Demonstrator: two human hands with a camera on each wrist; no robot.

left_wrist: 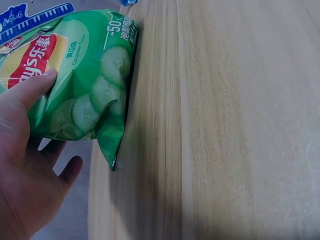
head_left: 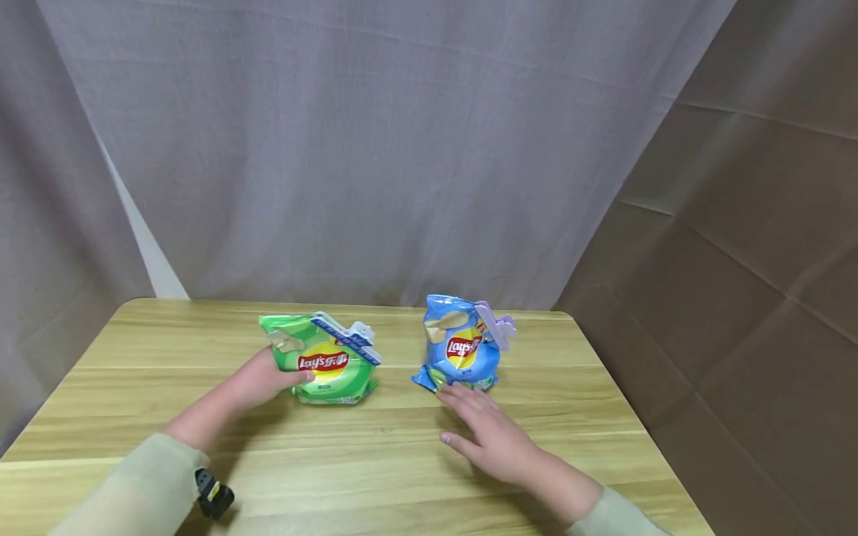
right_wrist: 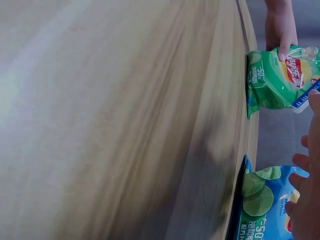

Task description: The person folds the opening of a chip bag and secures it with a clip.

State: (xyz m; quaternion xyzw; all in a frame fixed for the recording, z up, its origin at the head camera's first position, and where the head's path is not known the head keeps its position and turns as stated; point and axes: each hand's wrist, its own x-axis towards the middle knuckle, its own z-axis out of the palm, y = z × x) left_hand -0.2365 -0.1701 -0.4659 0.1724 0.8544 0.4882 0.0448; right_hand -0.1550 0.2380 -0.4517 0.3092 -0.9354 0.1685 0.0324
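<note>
My left hand (head_left: 268, 378) grips a green Lay's chip bag (head_left: 335, 387) by its left side, thumb on the front and the other fingers behind. A blue-and-white clip (head_left: 348, 340) is clamped slantwise over the bag's top right corner. In the left wrist view, cucumber slices show on the green bag (left_wrist: 80, 95). To the right, a blue Lay's chip bag (head_left: 462, 353) stands upright with a purple clip (head_left: 494, 325) on its top right corner. My right hand (head_left: 492, 439) is just in front of the blue bag, fingers extended; whether the fingertips touch it I cannot tell.
Both bags stand toward the back of a wooden table (head_left: 375, 461). Grey curtain (head_left: 369, 149) hangs behind the table's far edge, and brown cloth (head_left: 737, 298) runs along the right side. A black device (head_left: 213, 493) is strapped at the left wrist.
</note>
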